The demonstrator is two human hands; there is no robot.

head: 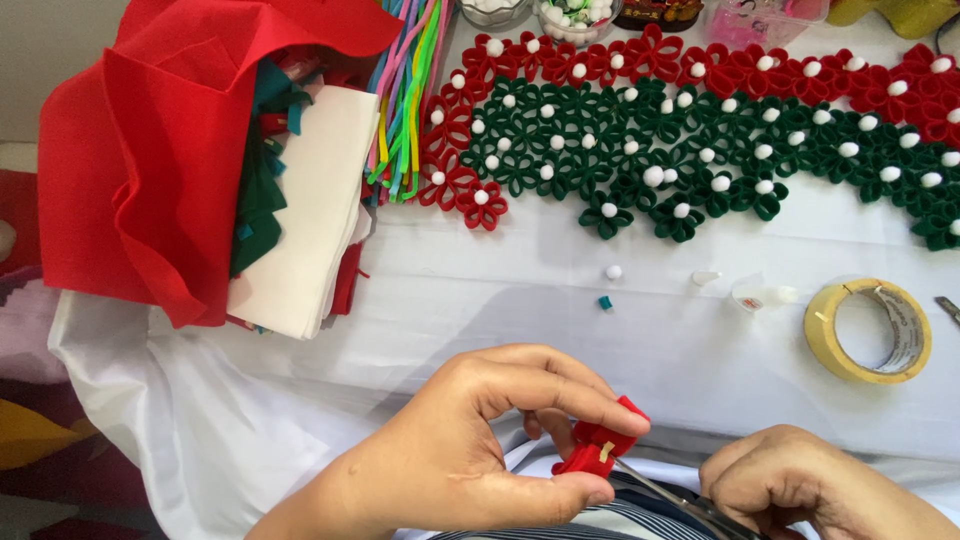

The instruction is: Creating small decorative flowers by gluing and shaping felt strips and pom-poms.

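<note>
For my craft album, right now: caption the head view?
Left hand pinches a folded red felt piece; right hand works scissors below a felt-flower garland.

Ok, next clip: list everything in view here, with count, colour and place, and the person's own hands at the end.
felt flower mat: one, red and green with white pompoms, top centre to right
felt sheets: one pile, red, green and white, left
pipe cleaners: one bundle, mixed bright colours, beside the pile
tape roll: one, pale yellow, right, lying flat
loose pompom: one, white, on the white cloth
jars: two, clear, top edge
red felt piece: one, folded, pinched in the left hand
scissors: one pair, metal, tip at the felt, in the right hand
</note>
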